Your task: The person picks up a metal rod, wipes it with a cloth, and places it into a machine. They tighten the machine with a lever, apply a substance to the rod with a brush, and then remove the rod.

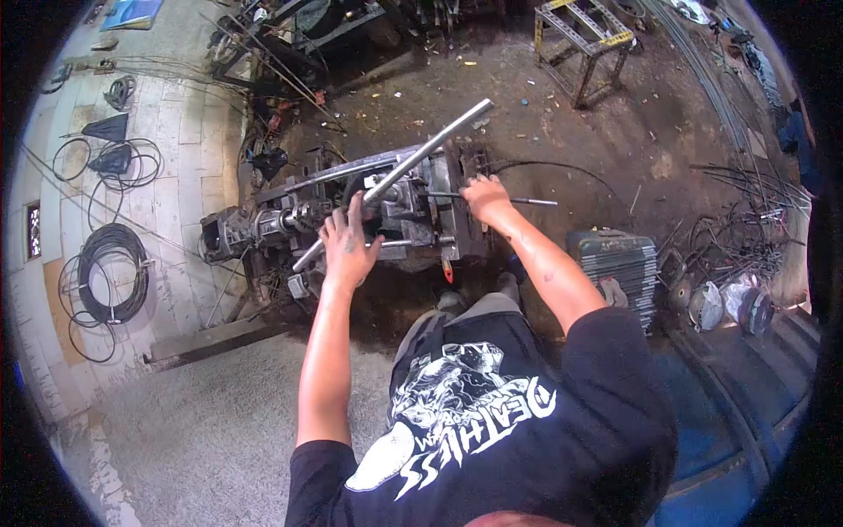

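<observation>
A machine (399, 215) with a greasy metal frame stands low in front of me. A long bright metal pipe (430, 145) lies slantwise across it, its far end rising to the upper right. My left hand (349, 250) rests over the lower part of this pipe, fingers stretched and thumb apart. On the machine's right side, my right hand (487, 200) is closed around a thin dark rod (533, 202), whose shiny end sticks out to the right. The rod's other end reaches in among the machine's parts. Below it shows a small red-tipped piece (447, 270) near the front edge.
Coiled black cable (110, 272) lies on the pale floor at left. A yellowish metal stand (584, 44) is at the back right. A green ribbed case (615, 263) sits right of my legs, with tangled rods (729, 233) beyond. A steel beam (215, 338) lies at lower left.
</observation>
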`<act>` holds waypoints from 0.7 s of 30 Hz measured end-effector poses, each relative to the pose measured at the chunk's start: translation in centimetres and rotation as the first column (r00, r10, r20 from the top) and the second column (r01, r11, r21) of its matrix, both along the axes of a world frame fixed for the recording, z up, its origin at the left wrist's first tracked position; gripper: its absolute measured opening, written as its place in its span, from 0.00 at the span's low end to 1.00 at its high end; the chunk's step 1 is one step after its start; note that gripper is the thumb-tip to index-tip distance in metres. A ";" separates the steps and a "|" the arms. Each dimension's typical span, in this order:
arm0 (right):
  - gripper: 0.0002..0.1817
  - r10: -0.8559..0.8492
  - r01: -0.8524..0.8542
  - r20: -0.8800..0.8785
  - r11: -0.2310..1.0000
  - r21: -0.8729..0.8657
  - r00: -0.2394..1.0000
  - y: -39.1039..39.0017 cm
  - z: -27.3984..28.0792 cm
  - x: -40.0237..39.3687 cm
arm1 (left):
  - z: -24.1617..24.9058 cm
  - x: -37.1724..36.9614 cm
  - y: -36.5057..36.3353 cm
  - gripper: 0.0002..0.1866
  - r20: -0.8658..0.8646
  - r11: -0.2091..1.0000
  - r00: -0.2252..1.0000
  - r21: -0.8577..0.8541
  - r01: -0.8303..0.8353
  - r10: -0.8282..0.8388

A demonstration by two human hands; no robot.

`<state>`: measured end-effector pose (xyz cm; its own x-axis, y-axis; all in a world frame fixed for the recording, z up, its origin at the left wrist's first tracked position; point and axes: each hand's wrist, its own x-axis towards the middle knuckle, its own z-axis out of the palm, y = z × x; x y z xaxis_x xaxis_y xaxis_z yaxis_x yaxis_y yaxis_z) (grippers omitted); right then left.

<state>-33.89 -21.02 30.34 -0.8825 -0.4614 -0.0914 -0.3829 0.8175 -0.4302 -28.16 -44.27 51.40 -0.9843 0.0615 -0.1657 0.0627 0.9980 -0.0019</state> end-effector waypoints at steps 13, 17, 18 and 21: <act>0.10 0.105 -0.108 0.066 0.993 0.045 0.992 -5.1 3.6 -2.9 | -9.9 7.0 -4.9 0.26 -0.291 0.916 0.921 0.229 0.330 -0.260; 0.13 0.073 -0.083 0.130 0.994 0.073 0.989 -6.1 4.5 -2.7 | -14.4 4.9 -7.2 0.21 -0.121 0.915 0.990 0.404 -0.017 0.072; 0.12 0.086 -0.092 0.101 0.994 0.052 0.991 -6.2 3.4 -2.8 | -14.9 3.7 -7.4 0.21 -0.143 0.928 0.988 0.373 -0.005 0.063; 0.12 0.092 -0.097 0.062 0.992 0.085 0.994 -6.9 2.1 -2.5 | -15.3 -0.1 -7.0 0.23 -0.246 0.928 0.969 0.362 0.092 0.000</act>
